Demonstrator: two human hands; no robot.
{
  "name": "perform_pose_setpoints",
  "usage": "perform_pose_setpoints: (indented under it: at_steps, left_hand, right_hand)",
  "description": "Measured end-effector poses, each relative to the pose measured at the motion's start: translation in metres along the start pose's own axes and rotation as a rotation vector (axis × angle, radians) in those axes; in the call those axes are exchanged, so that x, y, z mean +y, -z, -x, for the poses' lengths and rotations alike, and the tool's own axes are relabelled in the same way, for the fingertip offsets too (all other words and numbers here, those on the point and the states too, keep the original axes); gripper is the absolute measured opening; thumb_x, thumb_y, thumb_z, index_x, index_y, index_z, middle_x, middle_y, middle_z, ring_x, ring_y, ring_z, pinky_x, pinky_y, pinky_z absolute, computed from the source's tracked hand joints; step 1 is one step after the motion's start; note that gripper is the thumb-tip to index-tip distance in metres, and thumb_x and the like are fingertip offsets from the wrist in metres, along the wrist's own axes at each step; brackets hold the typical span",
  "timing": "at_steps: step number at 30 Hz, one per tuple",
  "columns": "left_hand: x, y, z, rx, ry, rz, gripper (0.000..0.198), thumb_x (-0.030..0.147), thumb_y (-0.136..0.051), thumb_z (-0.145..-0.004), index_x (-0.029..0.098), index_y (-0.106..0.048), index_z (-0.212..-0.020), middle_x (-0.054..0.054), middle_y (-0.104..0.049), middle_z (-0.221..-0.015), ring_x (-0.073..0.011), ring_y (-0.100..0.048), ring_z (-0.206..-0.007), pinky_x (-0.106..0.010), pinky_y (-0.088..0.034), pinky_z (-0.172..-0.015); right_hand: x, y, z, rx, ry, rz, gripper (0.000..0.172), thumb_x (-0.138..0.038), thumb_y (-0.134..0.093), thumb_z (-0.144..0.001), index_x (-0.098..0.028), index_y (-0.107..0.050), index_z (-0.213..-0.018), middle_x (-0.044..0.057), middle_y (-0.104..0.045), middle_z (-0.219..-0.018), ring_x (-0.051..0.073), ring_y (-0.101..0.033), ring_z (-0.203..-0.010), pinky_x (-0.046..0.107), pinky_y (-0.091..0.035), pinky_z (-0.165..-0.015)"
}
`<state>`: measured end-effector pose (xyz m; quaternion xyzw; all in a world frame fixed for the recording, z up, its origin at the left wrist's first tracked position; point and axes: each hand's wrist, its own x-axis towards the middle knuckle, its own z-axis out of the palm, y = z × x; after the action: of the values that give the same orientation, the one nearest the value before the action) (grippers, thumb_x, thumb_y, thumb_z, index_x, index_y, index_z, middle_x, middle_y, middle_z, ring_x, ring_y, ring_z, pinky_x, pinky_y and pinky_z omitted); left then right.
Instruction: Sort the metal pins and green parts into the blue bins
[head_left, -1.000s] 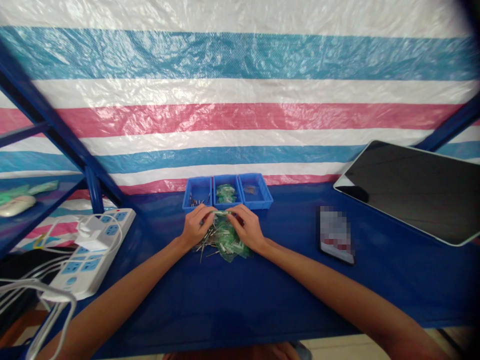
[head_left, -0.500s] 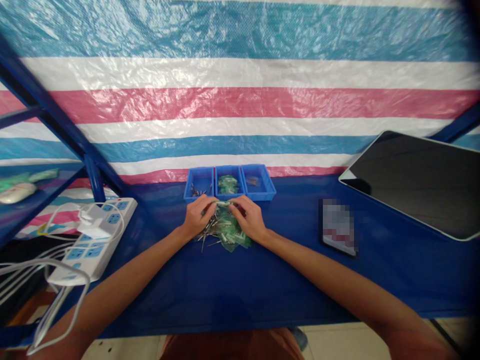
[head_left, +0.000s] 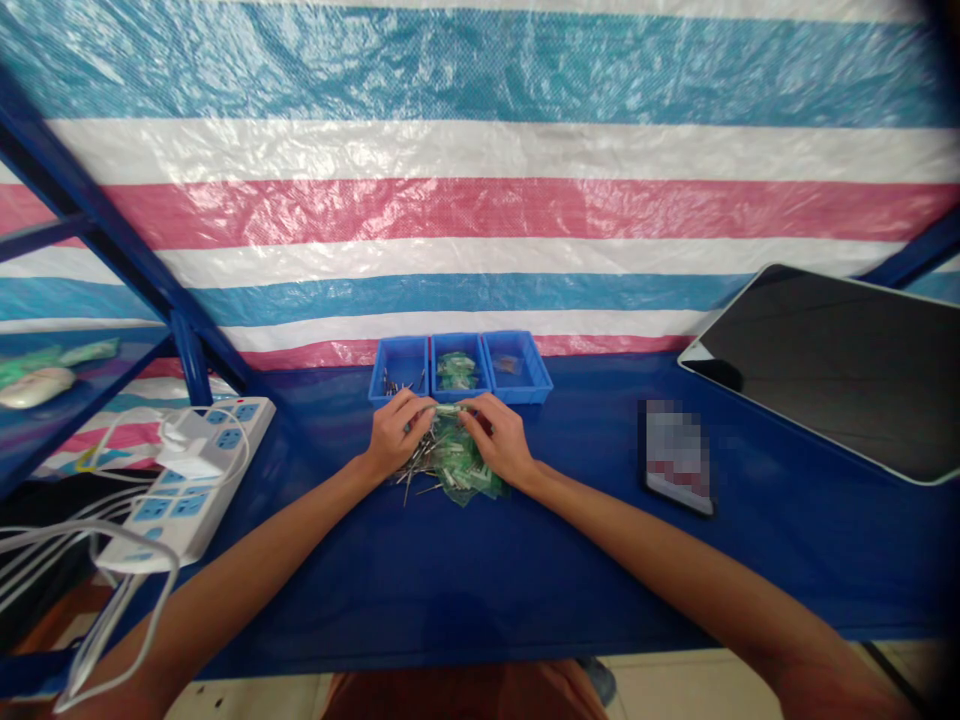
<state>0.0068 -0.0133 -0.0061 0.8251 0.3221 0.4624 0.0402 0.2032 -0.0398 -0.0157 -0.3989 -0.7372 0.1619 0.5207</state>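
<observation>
Between the fingertips of my left hand and my right hand, a small green plastic packet is pinched by its two ends. It looks rolled or folded, with something pale in it that I cannot make out. Under my hands lies a pile of clear green plastic packets. Thin metal rods, perhaps drill bits or screws, are heaped beside it, partly hidden by my left hand. Just beyond my fingers stand three joined blue bins: metal pieces left, green packets middle, a small brownish item right.
A white power strip with plugs and cables is on the left. At right lie a phone and a large dark-screened panel. A striped plastic sheet hangs behind the blue tabletop; blue frame posts stand left.
Both hands stay in nearly the same place, still pinching the packet, which shows slightly more of its face between the fingertips. The whole view has shifted very slightly.
</observation>
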Motion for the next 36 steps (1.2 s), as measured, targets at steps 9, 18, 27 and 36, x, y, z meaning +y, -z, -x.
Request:
perform_pose_setpoints:
  at_steps: [9, 18, 27, 36]
  left_hand:
    - [0.001, 0.0, -0.001, 0.019, -0.001, 0.035, 0.014, 0.022, -0.053, -0.088, 0.016, -0.064, -0.093, -0.006, -0.059, -0.094, -0.0088, -0.053, -0.066, -0.023, -0.048, -0.065]
    - [-0.004, -0.001, -0.002, 0.018, -0.061, 0.013, 0.011, 0.019, -0.055, -0.086, 0.016, -0.062, -0.094, -0.004, -0.065, -0.081, -0.0108, -0.051, -0.064, -0.026, -0.046, -0.066]
    - [-0.005, -0.003, -0.001, 0.027, -0.05, -0.022, 0.016, 0.027, -0.058, -0.085, 0.016, -0.062, -0.096, -0.001, -0.061, -0.07, -0.0096, -0.049, -0.056, -0.024, -0.044, -0.059]
    - [-0.01, -0.009, 0.006, 0.112, 0.037, -0.069, 0.017, 0.029, -0.06, -0.084, 0.015, -0.062, -0.092, -0.009, -0.066, -0.098, -0.0105, -0.059, -0.062, -0.025, -0.051, -0.063]
  right_hand:
    - [0.001, -0.001, 0.0, 0.002, -0.003, -0.004, 0.021, -0.029, -0.047, -0.093, -0.018, -0.064, -0.099, 0.006, -0.063, -0.086, 0.016, -0.057, -0.076, 0.029, -0.047, -0.073]
    - [0.003, -0.004, 0.0, 0.025, 0.019, -0.008, 0.02, -0.028, -0.047, -0.092, -0.019, -0.065, -0.095, 0.006, -0.063, -0.083, 0.017, -0.058, -0.076, 0.029, -0.046, -0.072]
    - [0.003, -0.005, 0.0, 0.029, 0.019, -0.024, 0.019, -0.027, -0.047, -0.092, -0.018, -0.064, -0.091, 0.005, -0.063, -0.082, 0.016, -0.057, -0.075, 0.027, -0.045, -0.071]
    - [0.007, -0.006, 0.004, 0.067, -0.106, -0.067, 0.029, -0.029, -0.051, -0.09, -0.02, -0.052, -0.117, 0.0, -0.063, -0.078, 0.012, -0.055, -0.057, 0.024, -0.047, -0.06]
